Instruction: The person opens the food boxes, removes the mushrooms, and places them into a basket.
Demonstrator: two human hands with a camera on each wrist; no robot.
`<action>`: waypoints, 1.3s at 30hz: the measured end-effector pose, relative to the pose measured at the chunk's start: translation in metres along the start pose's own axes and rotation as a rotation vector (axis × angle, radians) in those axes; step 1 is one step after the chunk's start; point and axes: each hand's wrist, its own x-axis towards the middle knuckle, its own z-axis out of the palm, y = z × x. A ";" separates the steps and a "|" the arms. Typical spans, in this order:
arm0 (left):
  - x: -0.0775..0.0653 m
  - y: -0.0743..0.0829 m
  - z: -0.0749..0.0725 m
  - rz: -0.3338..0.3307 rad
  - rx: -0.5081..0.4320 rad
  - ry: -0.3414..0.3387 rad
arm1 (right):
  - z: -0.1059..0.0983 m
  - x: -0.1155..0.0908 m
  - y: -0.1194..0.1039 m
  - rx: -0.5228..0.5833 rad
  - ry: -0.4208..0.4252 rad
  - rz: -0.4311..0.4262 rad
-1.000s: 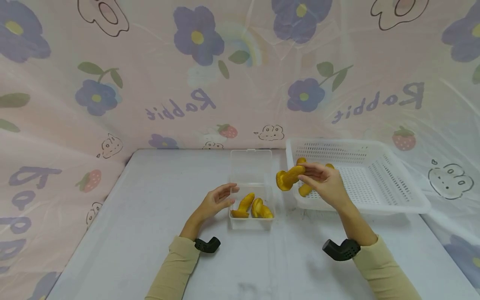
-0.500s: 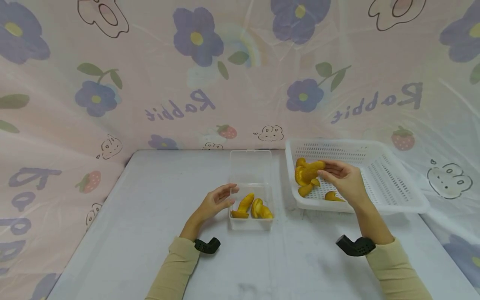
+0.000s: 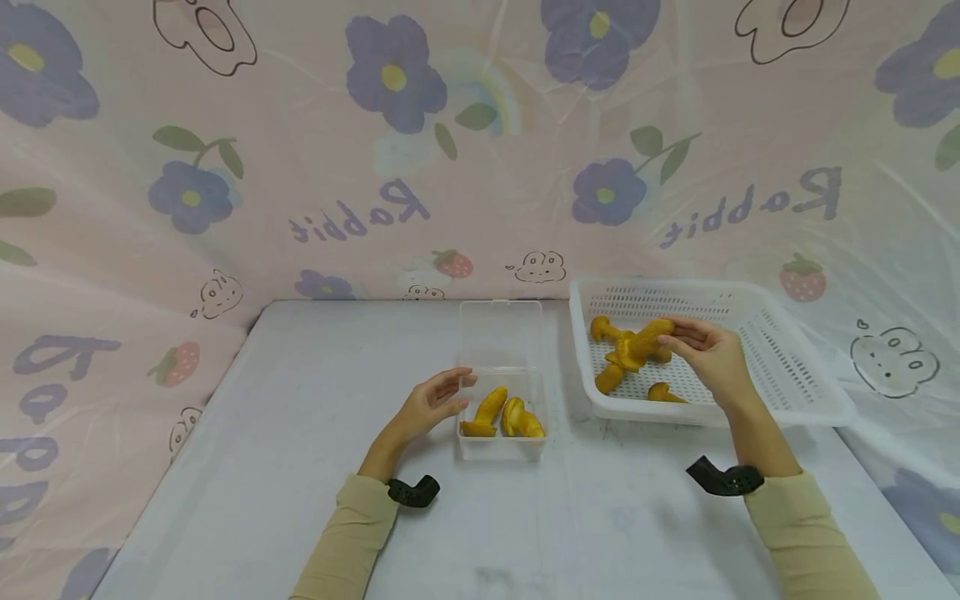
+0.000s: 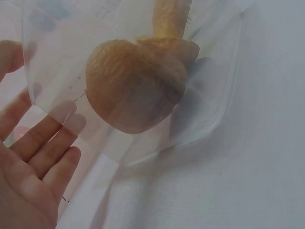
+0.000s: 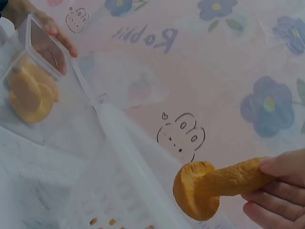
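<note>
My right hand (image 3: 712, 360) pinches a yellow-brown mushroom (image 3: 639, 345) by the end of its stem, over the left part of the white basket (image 3: 801, 358). In the right wrist view the mushroom's cap (image 5: 195, 191) points left, away from the fingers. My left hand (image 3: 429, 407) is at the left side of a clear plastic box (image 3: 501, 450), its fingers loosely extended along the wall. Two mushrooms lie in that box, one on the left (image 3: 487, 413) and one on the right (image 3: 522, 418). Seen from the left wrist, a mushroom cap (image 4: 136, 90) shows through the clear wall.
Several more mushrooms lie in the basket, one at the back left (image 3: 601, 327) and one near the front wall (image 3: 664, 393). The box's hinged lid (image 3: 500, 333) stands open towards the back. A patterned curtain (image 3: 495, 192) hangs behind the white table (image 3: 337, 375).
My right hand has moved right with the mushroom, from between box and basket to over the basket. The left hand has stayed at the box.
</note>
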 end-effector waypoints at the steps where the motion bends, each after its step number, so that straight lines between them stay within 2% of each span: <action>1: 0.000 0.000 0.000 -0.004 -0.001 0.000 | -0.001 0.000 0.002 -0.021 0.002 0.014; 5: 0.000 0.000 0.000 -0.007 -0.005 -0.002 | -0.005 0.001 0.011 -0.147 -0.018 0.096; 8: 0.000 0.000 0.000 -0.001 -0.006 -0.001 | -0.006 0.001 0.018 -0.215 -0.089 0.172; 11: -0.001 0.001 0.000 0.008 -0.009 -0.001 | -0.006 0.001 0.022 -0.234 -0.168 0.220; 14: 0.000 0.001 -0.001 0.009 -0.011 0.001 | -0.007 0.002 0.023 -0.254 -0.247 0.234; 17: 0.000 0.001 -0.001 0.004 -0.011 0.005 | -0.008 0.002 0.022 -0.372 -0.289 0.225; 21: 0.000 0.000 0.000 0.009 -0.004 0.006 | -0.010 0.002 0.022 -0.500 -0.270 0.218; 27: -0.001 0.000 0.000 0.012 0.004 0.008 | -0.013 0.003 0.023 -0.487 -0.268 0.212; 39: 0.000 0.000 0.001 -0.004 -0.007 0.002 | 0.000 -0.007 0.011 -0.352 -0.271 0.139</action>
